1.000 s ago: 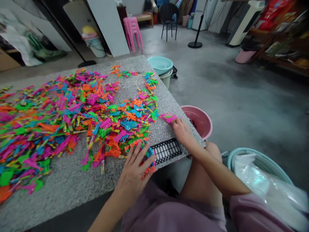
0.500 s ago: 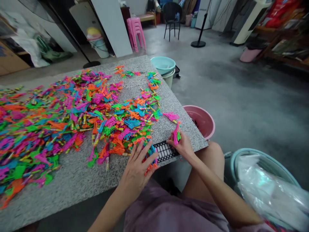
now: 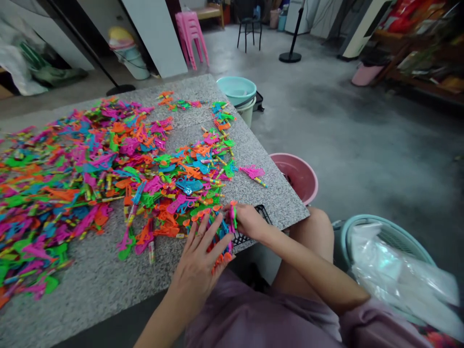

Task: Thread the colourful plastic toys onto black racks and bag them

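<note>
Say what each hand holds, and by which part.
The right hand holds pink and green plastic; the grip's exact place cannot be told. The left hand lies over colorful toys; whether it holds any is hidden.

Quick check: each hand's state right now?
Left hand: open, spread over the row of toy guns.
Right hand: closed, holding a pink-and-green toy gun.

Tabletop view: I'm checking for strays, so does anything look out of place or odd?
Only mildly: one pink plastic piece juts from the right side of the colourful heap toward the edge of the table, looking like a straggler. No damage shows, though the heap is too jumbled to check every piece.
</note>
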